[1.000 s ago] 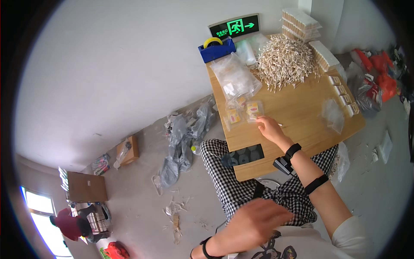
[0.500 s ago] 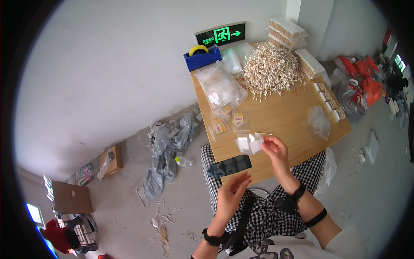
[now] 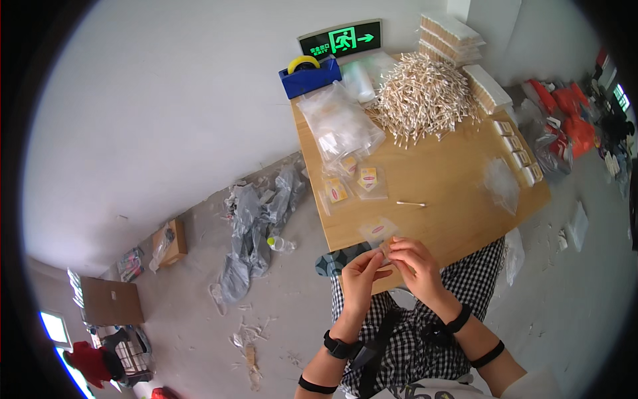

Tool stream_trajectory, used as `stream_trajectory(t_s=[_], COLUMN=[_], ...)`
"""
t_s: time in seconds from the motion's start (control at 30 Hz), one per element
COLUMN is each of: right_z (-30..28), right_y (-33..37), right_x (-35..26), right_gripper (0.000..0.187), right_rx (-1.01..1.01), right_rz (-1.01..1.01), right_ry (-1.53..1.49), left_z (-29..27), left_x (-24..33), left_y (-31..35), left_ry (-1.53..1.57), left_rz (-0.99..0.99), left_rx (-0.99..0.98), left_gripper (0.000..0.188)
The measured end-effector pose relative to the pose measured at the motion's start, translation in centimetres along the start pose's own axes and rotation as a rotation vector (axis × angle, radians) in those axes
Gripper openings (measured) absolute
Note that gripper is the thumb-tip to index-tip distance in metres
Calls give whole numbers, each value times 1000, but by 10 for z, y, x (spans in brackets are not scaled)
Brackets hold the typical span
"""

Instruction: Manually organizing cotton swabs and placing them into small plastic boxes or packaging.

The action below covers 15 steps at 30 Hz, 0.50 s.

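Observation:
A small clear zip bag (image 3: 377, 229) with a yellow and pink label inside hangs over the table's near edge. My left hand (image 3: 359, 279) pinches its near edge, thumb against fingers. Beside it, my right hand (image 3: 416, 267) closes on the same edge, and the fingertips of both hands nearly meet. A single cotton swab (image 3: 411, 204) lies just beyond the bag. To the left on the table rest several similar labelled bags (image 3: 368, 178). What else the held bag contains is hard to make out.
A large heap of cotton swabs (image 3: 425, 96) covers the far part of the wooden table (image 3: 438, 179). Around it are a pile of clear bags (image 3: 342, 126), a blue tape dispenser (image 3: 310, 78), stacked swab bundles (image 3: 452, 40), small white boxes (image 3: 512, 143) and a loose clear bag (image 3: 500, 185).
My left hand has come from apart and open to take hold of the bag. My right hand has drawn it nearer, and its labelled face now shows instead of white pieces.

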State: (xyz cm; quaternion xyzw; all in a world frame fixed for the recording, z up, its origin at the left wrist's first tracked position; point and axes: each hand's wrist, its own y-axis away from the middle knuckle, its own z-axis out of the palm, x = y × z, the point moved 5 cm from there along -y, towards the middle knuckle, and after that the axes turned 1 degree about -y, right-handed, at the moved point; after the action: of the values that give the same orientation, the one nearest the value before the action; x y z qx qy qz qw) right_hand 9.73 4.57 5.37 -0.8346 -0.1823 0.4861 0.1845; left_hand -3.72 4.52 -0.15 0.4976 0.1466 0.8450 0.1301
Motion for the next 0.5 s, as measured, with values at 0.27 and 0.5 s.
stream_trajectory(t_s=[0.27,0.5], right_z=[27,21], right_y=[-47,-43], right_x=[54,69], right_gripper=[21,50], right_rx=[-71,-162], right_rz=[-51,104], right_ry=[139,169], left_z=[-20,-37], left_x=[24,27], left_y=[-74,-56], left_ry=[-302,-361], left_rz=[229,172], left_rx=[186,214], left_gripper=[11,11])
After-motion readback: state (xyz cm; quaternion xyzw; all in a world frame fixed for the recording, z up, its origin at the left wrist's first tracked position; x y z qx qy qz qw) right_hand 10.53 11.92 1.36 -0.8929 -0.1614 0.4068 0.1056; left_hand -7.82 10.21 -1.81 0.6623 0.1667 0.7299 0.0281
